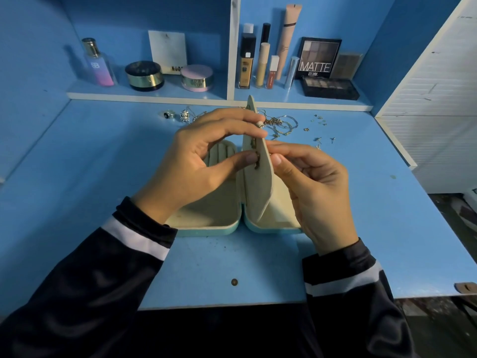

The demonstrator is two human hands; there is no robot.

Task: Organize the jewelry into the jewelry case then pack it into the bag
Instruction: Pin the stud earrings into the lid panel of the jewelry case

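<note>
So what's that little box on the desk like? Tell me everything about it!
The jewelry case lies open on the blue desk, two halves side by side: teal outside, soft-looking cream lining, ring rolls in the left half. Its cream middle flap stands upright with small earrings on it. The left hand holds the flap; the right hand pinches its other side.

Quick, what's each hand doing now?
Left hand: grips the upright flap of the jewelry case.
Right hand: curled against the flap; what it pinches cannot be told.
</note>
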